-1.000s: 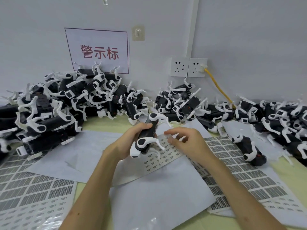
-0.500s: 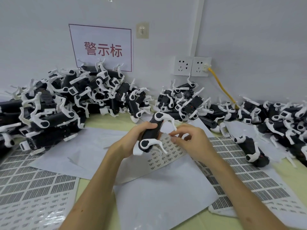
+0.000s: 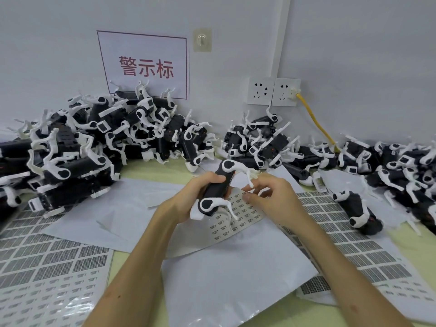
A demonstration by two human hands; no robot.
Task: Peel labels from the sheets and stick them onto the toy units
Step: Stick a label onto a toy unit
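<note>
One toy unit (image 3: 215, 187) stays gripped in the left hand (image 3: 188, 199) just over the label sheet (image 3: 238, 215), while fingers (image 3: 247, 197) of the right hand (image 3: 273, 199) keep pinching together beside its white leg (image 3: 246, 173); label lifted or not, I cannot tell, so sticking looks still ahead.

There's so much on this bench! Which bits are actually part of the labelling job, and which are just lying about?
In the job:
toy unit gripped by the left hand
right hand at the small label sheet
piled toy units
bigger label sheets

Lying about:
wall sign
sockets
yellow cable
wall hook
</note>
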